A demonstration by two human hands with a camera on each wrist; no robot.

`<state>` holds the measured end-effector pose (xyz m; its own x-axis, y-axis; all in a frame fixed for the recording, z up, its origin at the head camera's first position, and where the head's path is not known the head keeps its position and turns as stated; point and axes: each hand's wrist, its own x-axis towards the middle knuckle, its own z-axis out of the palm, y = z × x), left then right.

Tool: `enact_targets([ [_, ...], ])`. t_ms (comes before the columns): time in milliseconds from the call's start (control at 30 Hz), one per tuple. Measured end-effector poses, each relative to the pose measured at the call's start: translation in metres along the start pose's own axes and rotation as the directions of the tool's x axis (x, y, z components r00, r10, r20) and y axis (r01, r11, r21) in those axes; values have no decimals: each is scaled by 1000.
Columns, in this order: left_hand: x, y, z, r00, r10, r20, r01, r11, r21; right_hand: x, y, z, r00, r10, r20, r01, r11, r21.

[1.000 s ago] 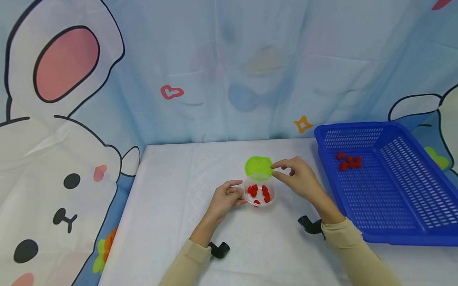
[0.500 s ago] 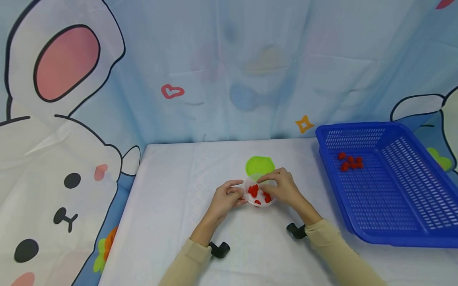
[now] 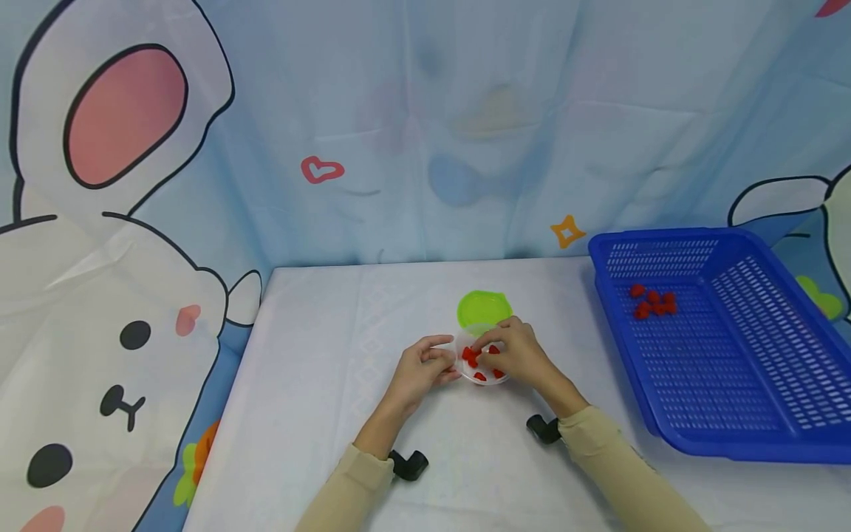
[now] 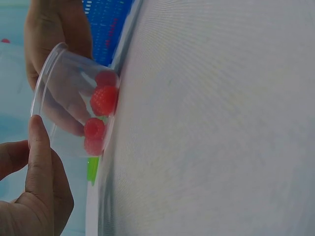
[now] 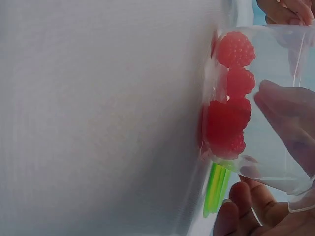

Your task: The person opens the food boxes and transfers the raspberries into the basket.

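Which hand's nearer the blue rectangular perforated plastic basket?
Right hand: partly inside the clear round plastic cup, left of the basket. The left hand is farther left, at the cup's opposite side.

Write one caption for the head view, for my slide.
Right hand reaching into a clear cup of red berries, left hand touching its side.

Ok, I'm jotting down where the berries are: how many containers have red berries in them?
2: the clear cup on the white table, just in front of the green lid, and the blue basket at the right. No others seem hidden.
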<state>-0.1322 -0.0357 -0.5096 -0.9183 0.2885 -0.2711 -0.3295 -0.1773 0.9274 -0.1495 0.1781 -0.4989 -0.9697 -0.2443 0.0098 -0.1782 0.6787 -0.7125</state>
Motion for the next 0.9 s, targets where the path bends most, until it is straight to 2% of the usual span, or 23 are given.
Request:
enact_targets([
  [333,1,-1,0,1000,5,4,-5,1000,-12,4,-5,0,998,33,57,-23,986,-164],
  [600,0,0,-1,1000,10,17,-9,1000,-23,7,-11,-1,995,24,93,1,964,-265],
  [733,0,0,0,1000,13,19,-13,1000,-21,8,-10,-2,995,8,98,20,959,-283],
  [900,0,0,0,1000,9,18,-9,1000,-20,7,-8,-3,994,-9,109,36,967,-250],
])
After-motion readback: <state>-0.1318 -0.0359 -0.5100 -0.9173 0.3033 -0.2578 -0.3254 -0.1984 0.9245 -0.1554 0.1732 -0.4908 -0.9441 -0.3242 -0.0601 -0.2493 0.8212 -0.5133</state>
